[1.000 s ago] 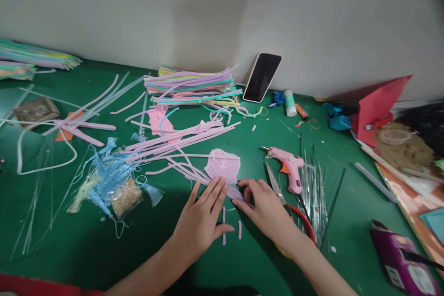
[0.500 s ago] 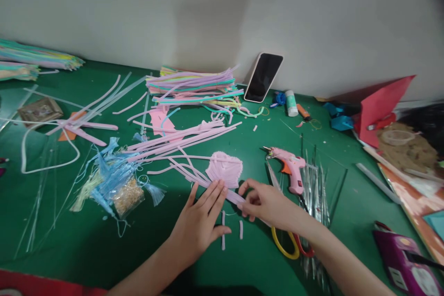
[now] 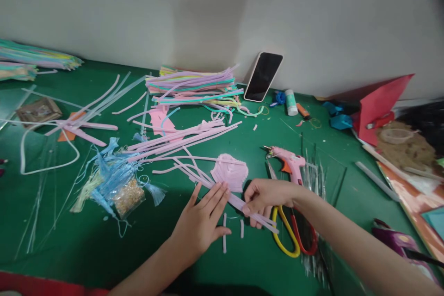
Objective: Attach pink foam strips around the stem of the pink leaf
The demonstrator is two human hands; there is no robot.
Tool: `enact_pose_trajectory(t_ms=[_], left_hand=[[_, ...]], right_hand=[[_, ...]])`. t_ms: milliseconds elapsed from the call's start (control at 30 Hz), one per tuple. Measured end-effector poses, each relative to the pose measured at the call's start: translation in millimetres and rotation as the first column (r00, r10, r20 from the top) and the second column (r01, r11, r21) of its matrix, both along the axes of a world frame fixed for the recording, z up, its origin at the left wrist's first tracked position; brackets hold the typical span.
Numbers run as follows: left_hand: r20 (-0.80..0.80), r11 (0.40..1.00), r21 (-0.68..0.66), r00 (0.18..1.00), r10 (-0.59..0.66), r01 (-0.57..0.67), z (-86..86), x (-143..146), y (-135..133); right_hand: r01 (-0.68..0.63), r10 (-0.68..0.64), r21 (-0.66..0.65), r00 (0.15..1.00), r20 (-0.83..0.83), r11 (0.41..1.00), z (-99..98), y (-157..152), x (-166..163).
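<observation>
evidently, left hand (image 3: 201,222): we had it palm down, index, middle and ring fingers pressed together over the lilac chenille stems (image 3: 237,202), little finger spread to the left, thumb out to the right; we judged that this pressure was there to stop the strands sliding.

right hand (image 3: 260,203): we pinched the same strands between thumb and forefinger, just beyond the left fingertips, probably to keep them flat and side by side; we could not fully tell how the other fingers curled.

stems: they lay slantwise on the green tabletop (image 3: 256,268), under our left fingers and along the near edge of the scalloped lilac piece (image 3: 231,171), loosely fanned at the left end.

scalloped piece: it sat flat just beyond our left fingertips, one stem lying across its upper part.

short cut bits (image 3: 225,236): two rested apart from each other, between our hands and nearer to us.

scissors (image 3: 289,225): they lay beside our right hand, handles toward us, perhaps for easy reach.

pink glue gun (image 3: 287,156): it rested on its side past the scissors, nozzle to the left.

stem ends: half a second earlier our right fingers covered them; now they stuck out past that hand toward the scissor handles.

right forearm (image 3: 333,226): it had come to hide the gun's lower grip and more of the purple box (image 3: 393,238), while our left hand stayed nearly in place.
</observation>
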State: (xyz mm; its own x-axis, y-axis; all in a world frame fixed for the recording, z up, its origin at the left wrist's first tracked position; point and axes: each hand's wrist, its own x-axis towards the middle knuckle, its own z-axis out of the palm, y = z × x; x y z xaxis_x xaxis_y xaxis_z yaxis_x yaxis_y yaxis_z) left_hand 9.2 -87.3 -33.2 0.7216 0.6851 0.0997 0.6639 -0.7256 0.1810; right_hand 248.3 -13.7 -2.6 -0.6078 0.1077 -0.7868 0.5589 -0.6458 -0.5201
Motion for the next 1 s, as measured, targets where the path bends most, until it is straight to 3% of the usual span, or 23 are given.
enact_pose_trajectory(t_ms=[100, 200, 333, 600, 667, 767, 833, 900, 1000], left_hand=[[0.017, 1.0, 0.006, 1.0, 0.001, -0.001, 0.3, 0, 0], [0.031, 1.0, 0.013, 0.999, 0.009, -0.009, 1.1, 0, 0], [0.027, 1.0, 0.007, 0.999, 0.016, -0.016, 1.8, 1, 0], [0.017, 1.0, 0.013, 1.0, 0.02, -0.02, 1.5, 1, 0], [0.016, 1.0, 0.018, 1.0, 0.02, -0.02, 1.5, 1, 0], [0.009, 1.0, 0.006, 1.0, 0.018, -0.018, 1.1, 1, 0], [0.006, 1.0, -0.008, 1.0, 0.02, -0.02, 1.3, 1, 0], [0.014, 1.0, -0.017, 1.0, 0.02, -0.019, 2.5, 2, 0], [0.026, 1.0, -0.018, 1.0, 0.01, -0.009, 7.4, 2, -2]], right_hand=[[-0.054, 0.053, 0.023, 0.997, 0.048, 0.998, 6.8, 3, 2], [-0.051, 0.031, 0.176, 0.993, 0.116, 0.983, 13.9, 3, 5], [-0.156, 0.081, 0.36, 0.973, 0.215, 0.92, 22.4, 1, 7], [-0.353, 0.218, 0.351, 0.903, 0.37, 0.867, 43.3, -1, 6], [-0.461, 0.235, 0.409, 0.838, 0.492, 0.787, 49.4, -3, 9], [-0.648, 0.234, 0.452, 0.696, 0.679, 0.613, 57.6, -7, 15], [-0.69, 0.221, 0.437, 0.647, 0.73, 0.577, 61.0, -11, 20], [-0.679, 0.161, 0.474, 0.651, 0.742, 0.561, 62.1, -15, 22], [-0.576, 0.028, 0.645, 0.757, 0.653, 0.503, 59.1, -26, 10]])
